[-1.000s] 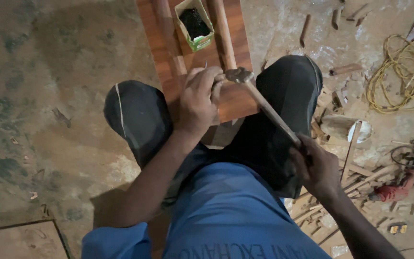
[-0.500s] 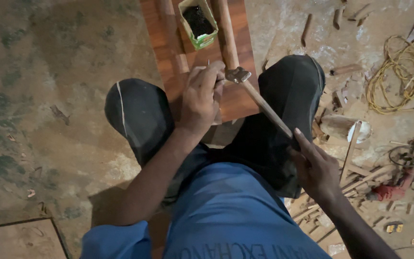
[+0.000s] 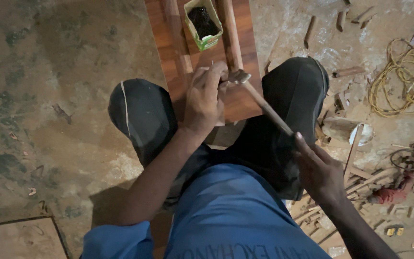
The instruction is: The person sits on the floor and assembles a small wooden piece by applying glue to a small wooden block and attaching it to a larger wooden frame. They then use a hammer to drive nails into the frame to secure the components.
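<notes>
Closest to me, my right hand (image 3: 319, 172) is clenched around the lower end of a hammer's wooden handle (image 3: 268, 112), which slants up and to the left between my knees. Beside that hand, on the floor, lie loose wood offcuts (image 3: 355, 175) and a red power drill (image 3: 393, 193).

Further out, my left hand (image 3: 206, 98) rests on the reddish wooden board (image 3: 240, 103) that lies across my lap, between my two dark shoes (image 3: 142, 120). Its fingers (image 3: 215, 79) are pinched together on a thin nail (image 3: 212, 63) standing upright near the round wooden rail (image 3: 229, 33). The hammer head (image 3: 238, 76) sits just beside those fingertips, close to the nail; I cannot tell whether it touches it.

Beyond my left hand, a second rail (image 3: 176, 38) runs along the board, parallel to the first. Between the two rails stands a small green carton (image 3: 203, 24), open at the top and filled with dark small pieces.

Farthest off to the right, a coil of yellow cord (image 3: 401, 79) lies on the dusty concrete floor (image 3: 49, 96) among more wood scraps.
</notes>
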